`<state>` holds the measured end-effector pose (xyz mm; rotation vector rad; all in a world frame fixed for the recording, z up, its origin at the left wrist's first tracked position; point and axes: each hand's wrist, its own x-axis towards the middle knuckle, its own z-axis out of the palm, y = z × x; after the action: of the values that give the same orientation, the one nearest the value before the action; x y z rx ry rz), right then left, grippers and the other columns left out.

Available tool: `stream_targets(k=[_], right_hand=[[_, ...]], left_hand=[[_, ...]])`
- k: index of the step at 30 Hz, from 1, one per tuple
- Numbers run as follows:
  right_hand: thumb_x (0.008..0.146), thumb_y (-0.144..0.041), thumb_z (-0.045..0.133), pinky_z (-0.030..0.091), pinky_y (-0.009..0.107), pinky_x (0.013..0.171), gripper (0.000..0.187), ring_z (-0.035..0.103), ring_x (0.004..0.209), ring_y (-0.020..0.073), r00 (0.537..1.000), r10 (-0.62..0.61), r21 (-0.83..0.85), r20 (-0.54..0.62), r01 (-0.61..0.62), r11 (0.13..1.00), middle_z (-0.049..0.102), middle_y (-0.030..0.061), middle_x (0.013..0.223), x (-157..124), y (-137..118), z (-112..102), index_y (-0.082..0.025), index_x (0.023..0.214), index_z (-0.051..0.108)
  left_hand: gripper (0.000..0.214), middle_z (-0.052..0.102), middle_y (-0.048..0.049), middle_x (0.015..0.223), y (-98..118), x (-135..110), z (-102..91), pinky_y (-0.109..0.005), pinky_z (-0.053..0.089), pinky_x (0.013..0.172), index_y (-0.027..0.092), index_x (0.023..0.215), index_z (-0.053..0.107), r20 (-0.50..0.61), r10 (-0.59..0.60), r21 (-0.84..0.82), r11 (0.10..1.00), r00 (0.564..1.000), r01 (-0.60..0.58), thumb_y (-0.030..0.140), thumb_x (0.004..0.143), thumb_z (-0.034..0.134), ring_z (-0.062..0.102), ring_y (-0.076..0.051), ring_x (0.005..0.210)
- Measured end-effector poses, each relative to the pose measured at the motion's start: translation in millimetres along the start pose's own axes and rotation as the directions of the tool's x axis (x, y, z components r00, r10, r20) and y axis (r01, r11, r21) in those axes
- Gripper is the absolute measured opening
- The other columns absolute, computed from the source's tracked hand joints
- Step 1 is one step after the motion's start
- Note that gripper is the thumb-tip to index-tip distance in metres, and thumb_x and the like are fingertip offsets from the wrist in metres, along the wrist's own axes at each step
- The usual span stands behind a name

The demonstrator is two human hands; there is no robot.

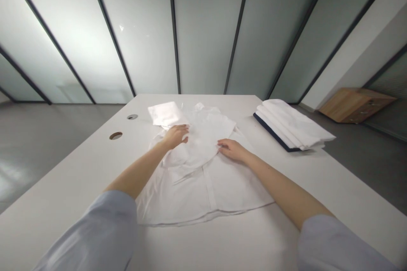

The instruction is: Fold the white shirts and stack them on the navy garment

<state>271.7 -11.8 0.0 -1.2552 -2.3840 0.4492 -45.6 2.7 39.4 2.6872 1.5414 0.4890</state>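
A white shirt (181, 199) lies flat on the table, its hem toward me and a seam band running up its middle. Over its upper part is a thin, partly see-through white sheet (203, 142), possibly a plastic bag. My left hand (176, 136) is at the sheet's left side, fingers stretched and thumb apart, just below a folded white cloth bundle (167, 114). On the right edge of the sheet rests my right hand (233, 150), its fingers slightly bent and thumb a little apart. Whether its fingertips pinch the edge is hard to see.
A stack of folded white cloths (286, 123) lies on a dark blue flat item (273, 133) at the table's right side. Two round holes (115, 136) pierce the white table (79, 178) on the left. Frosted glass panels stand behind; a wooden cabinet (356, 103) is at far right.
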Motion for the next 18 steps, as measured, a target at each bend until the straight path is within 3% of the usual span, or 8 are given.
stream_targets(k=[1,3,5,8,12,15,18], right_hand=[[0.084,-0.03,0.058,0.049,0.036,0.091,0.027,0.065,0.103,0.0238,0.999,0.031,0.018,0.007,-0.031,0.999,0.069,0.0099,0.115,2,0,-3,-0.021,0.107,0.07],[0.086,-0.029,0.057,0.051,0.033,0.086,0.025,0.066,0.097,0.0221,0.996,0.086,0.039,0.0,-0.086,0.996,0.072,0.0088,0.108,10,-1,-9,-0.022,0.106,0.07],[0.086,-0.027,0.057,0.051,0.031,0.084,0.025,0.066,0.096,0.0203,0.993,0.112,0.051,-0.034,-0.111,0.993,0.072,0.0081,0.107,21,-4,-13,-0.021,0.106,0.07],[0.085,-0.025,0.057,0.051,0.03,0.084,0.024,0.066,0.097,0.019,0.988,0.129,0.069,-0.09,-0.123,0.99,0.071,0.0081,0.109,44,-14,-13,-0.02,0.106,0.07],[0.089,-0.025,0.053,0.049,0.031,0.088,0.025,0.065,0.1,0.019,0.985,0.127,0.095,-0.12,-0.116,0.989,0.07,0.0082,0.111,80,-41,-3,-0.019,0.107,0.069],[0.09,-0.034,0.054,0.045,0.031,0.096,0.033,0.06,0.11,0.0198,0.986,0.104,-0.007,-0.128,-0.105,0.994,0.066,0.0094,0.121,105,-69,15,-0.017,0.116,0.064],[0.083,-0.04,0.065,0.041,0.039,0.1,0.043,0.056,0.115,0.0273,0.982,0.14,-0.123,-0.124,-0.156,0.98,0.066,0.0133,0.12,123,-90,35,-0.015,0.119,0.063]], left_hand=[[0.028,0.068,-0.0049,0.114,8,2,9.2,-0.035,0.042,0.101,0.024,0.105,0.067,0.086,-0.01,-0.03,0.999,0.996,0.012,0.027,0.079,0.056,0.06,-0.022,0.112],[0.026,0.07,-0.0025,0.106,19,5,25.0,-0.031,0.048,0.09,0.025,0.106,0.063,0.13,-0.078,-0.089,0.992,0.989,0.09,0.026,0.081,0.056,0.065,-0.018,0.096],[0.029,0.069,-0.0024,0.104,22,4,36.0,-0.028,0.051,0.083,0.023,0.111,0.058,0.093,-0.158,-0.135,0.976,0.983,0.17,0.024,0.082,0.056,0.066,-0.016,0.089],[0.026,0.067,-0.0057,0.107,18,1,45.3,-0.031,0.049,0.086,0.02,0.107,0.06,0.058,-0.206,-0.098,0.973,0.977,0.211,0.025,0.082,0.058,0.064,-0.019,0.096],[0.02,0.062,-0.0054,0.12,12,-3,52.5,-0.036,0.046,0.093,0.023,0.101,0.066,0.062,-0.132,0.016,0.991,0.989,0.131,0.021,0.086,0.053,0.055,-0.023,0.113],[0.022,0.064,-0.0023,0.112,11,-3,54.5,-0.03,0.046,0.09,0.023,0.09,0.068,0.128,-0.062,0.03,0.998,0.99,0.058,0.012,0.085,0.049,0.055,-0.02,0.113],[0.021,0.066,-0.0009,0.101,12,-3,52.9,-0.025,0.046,0.086,0.023,0.081,0.067,0.172,-0.02,0.032,0.999,0.985,0.015,0.011,0.083,0.049,0.056,-0.017,0.107]])
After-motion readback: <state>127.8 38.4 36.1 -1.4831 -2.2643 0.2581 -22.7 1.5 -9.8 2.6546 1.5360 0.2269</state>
